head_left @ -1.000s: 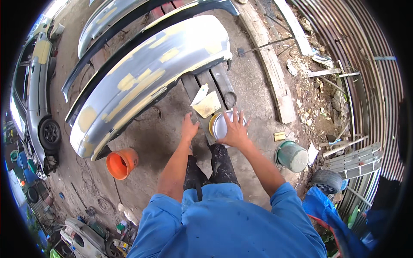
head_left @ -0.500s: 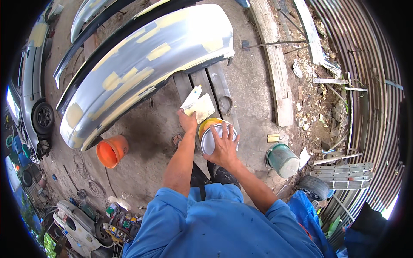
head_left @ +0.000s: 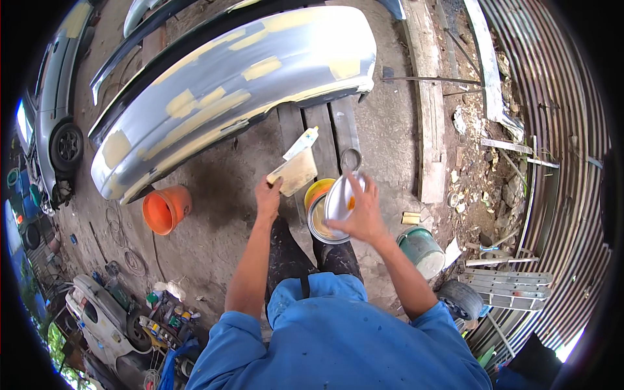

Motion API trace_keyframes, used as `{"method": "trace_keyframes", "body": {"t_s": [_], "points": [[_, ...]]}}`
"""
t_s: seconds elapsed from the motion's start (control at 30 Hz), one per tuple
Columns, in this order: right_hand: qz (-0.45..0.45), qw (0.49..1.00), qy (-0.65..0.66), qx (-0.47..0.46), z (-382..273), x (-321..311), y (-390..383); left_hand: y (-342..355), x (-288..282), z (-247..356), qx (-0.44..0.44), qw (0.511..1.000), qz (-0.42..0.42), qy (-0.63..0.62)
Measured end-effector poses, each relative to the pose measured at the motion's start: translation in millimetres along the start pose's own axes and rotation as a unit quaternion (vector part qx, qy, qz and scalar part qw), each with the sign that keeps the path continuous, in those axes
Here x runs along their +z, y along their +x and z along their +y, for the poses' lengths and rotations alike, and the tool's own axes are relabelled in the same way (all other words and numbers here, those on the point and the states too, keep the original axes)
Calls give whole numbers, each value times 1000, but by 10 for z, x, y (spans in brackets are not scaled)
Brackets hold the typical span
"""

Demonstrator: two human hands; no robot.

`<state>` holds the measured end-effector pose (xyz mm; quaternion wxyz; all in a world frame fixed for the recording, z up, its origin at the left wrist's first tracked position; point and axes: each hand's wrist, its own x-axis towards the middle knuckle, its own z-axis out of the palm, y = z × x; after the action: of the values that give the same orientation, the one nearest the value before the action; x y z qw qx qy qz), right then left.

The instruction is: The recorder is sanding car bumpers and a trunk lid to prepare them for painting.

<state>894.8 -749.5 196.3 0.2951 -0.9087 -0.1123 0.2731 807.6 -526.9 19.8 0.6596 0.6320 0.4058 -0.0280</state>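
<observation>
A flat cream-coloured board [head_left: 297, 173], smeared on its face, is gripped at its lower left corner by my left hand [head_left: 267, 200]. Just beyond it, a white tube [head_left: 301, 143] lies on the wooden bench [head_left: 331, 127]. My right hand [head_left: 365, 216] holds a round white lid [head_left: 336, 198] tilted up by its edge, a little orange showing on it. Beneath the lid stands a metal can [head_left: 320, 229] with beige paste inside, partly covered by lid and fingers. A yellow round container [head_left: 314, 190] sits right behind the can. A grey ring [head_left: 351, 158] rests on the bench.
A silver car bumper [head_left: 240, 91] with cream filler patches spans ahead. An orange bucket [head_left: 167, 209] is at left, a green bucket [head_left: 422, 252] at right. Beyond that bucket lie a wheel [head_left: 460, 299] and a corrugated metal wall [head_left: 565, 130]. A long timber [head_left: 429, 130] runs along the right.
The right hand has lifted the lid from the can and tilted it to the right, exposing the paste. The left hand has drawn the board back and left, away from the tube.
</observation>
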Motion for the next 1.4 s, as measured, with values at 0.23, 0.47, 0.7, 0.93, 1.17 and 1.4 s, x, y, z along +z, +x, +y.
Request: {"method": "trace_keyframes", "body": {"t_s": [0.23,0.47,0.7,0.93,1.17,1.4], "points": [[-23,986,-167,-5,-134,309,1205,-524,-889,-107,-71,987,103,-102],[-119,957,-260,44,108,1006,1498,-1184,-1133,-266,-75,964,166,-192],[-65,958,-278,4,27,966,1452,-1495,-1073,34,-73,953,152,-252],[-256,896,352,-86,-336,819,470,-1685,-1063,343,-1,959,105,-262],[-222,838,499,-8,-818,1325,-801,-2230,-1255,620,64,954,133,-262],[-137,852,497,-92,-1268,1706,-1763,-3039,-1975,81,87,934,146,-316]]}}
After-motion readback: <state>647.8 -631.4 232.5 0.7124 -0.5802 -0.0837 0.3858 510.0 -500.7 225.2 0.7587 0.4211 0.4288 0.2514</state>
